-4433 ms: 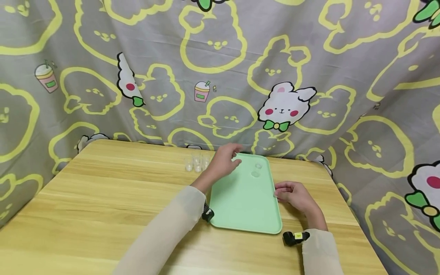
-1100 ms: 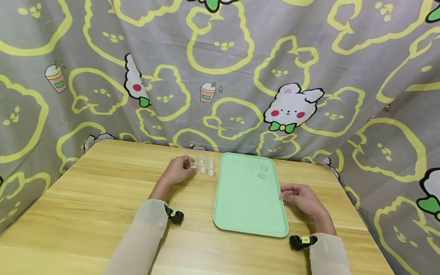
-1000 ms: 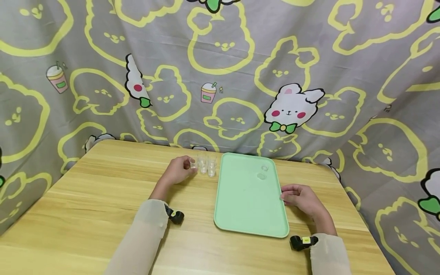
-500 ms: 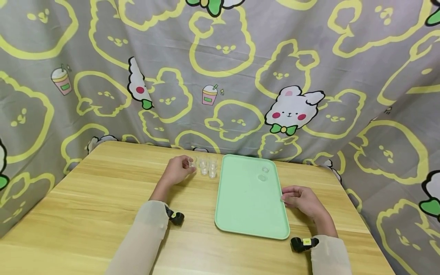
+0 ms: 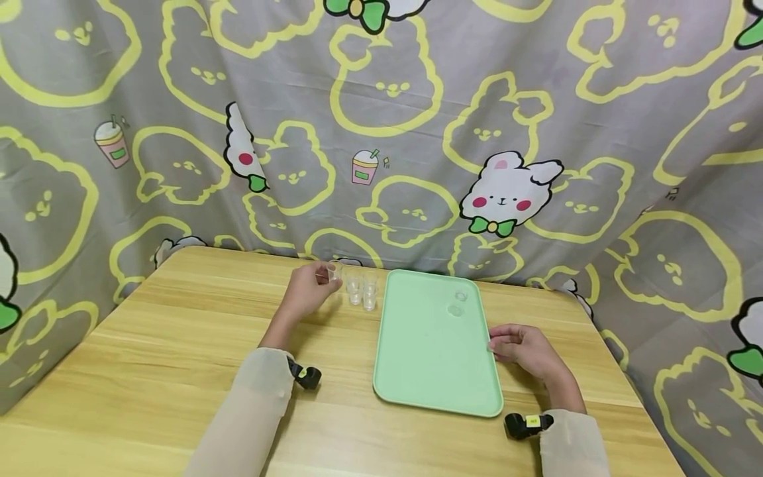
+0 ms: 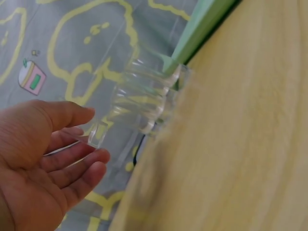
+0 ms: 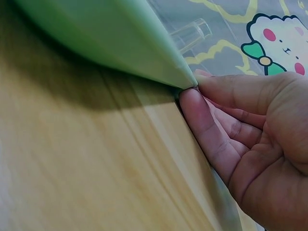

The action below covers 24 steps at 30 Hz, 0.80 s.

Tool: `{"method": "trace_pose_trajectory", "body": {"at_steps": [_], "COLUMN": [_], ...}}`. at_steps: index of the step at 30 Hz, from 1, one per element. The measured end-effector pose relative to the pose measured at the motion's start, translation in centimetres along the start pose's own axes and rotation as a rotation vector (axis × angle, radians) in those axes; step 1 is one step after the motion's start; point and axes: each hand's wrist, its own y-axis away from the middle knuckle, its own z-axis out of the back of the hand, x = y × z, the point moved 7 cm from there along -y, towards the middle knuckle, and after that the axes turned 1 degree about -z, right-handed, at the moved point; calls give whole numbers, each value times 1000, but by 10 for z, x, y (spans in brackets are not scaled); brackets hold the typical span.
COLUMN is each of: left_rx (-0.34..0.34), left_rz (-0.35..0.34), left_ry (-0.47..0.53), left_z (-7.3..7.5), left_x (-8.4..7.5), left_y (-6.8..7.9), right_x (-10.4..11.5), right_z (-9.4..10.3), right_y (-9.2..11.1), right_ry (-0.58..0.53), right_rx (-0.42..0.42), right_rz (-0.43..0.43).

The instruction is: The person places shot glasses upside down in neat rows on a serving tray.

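My left hand (image 5: 310, 288) pinches a small clear cup (image 6: 97, 134) between thumb and fingers. In the head view it is at the left end of a group of similar cups (image 5: 361, 293), which stand on the table beside the tray. Seen from the left wrist, the held cup is tilted and apart from that group. With thumb and index finger, my right hand (image 5: 524, 348) holds the right edge of a pale green rectangular tray (image 5: 438, 358). Another clear cup (image 5: 457, 303) stands near the tray's far right corner; the right wrist view shows its side.
The wooden table (image 5: 197, 371) extends left of the tray and in front of it. A grey curtain (image 5: 286, 86) with yellow cartoon outlines hangs along the back and both sides. A black camera is strapped to each wrist.
My left hand has gone from above the tray's far left to the cup group, taken hold of the leftmost cup and raised it slightly. My right hand stays on the tray edge.
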Motion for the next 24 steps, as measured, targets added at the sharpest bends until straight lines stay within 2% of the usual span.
{"method": "trace_pose_trajectory", "body": {"at_steps": [6, 11, 14, 24], "left_rx": [2, -9, -13, 42], "left_rz": [-9, -58, -79, -165], "left_ry": [19, 14, 8, -24], "left_z": [1, -3, -7, -30], "left_x": [-13, -30, -38, -65], "left_y": [1, 2, 1, 0], "right_x": [0, -1, -2, -1], "right_z": [0, 0, 0, 2], "right_y": [-1, -1, -1, -2], "right_ry": [-2, -3, -10, -8], "right_rx": [3, 5, 6, 3], "right_rz": [3, 10, 9, 27]}}
